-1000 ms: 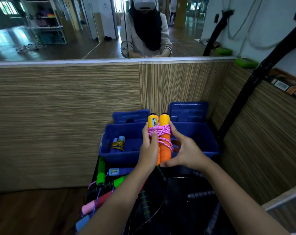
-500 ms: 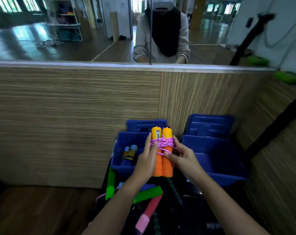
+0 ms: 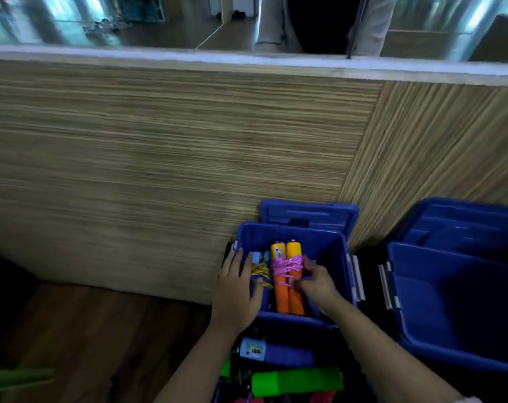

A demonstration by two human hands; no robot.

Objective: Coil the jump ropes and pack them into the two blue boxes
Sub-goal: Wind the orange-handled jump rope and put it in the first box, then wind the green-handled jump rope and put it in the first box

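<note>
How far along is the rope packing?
Done: a blue-handled bundle lies in the left blue box. In hand: the right hand sets the orange bundle beside it, while the left hand rests there. Left: loose ropes below; the right blue box looks empty.

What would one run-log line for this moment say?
step: packing | right hand: holds orange rope in left box | left hand: on blue rope | right box: open
</note>
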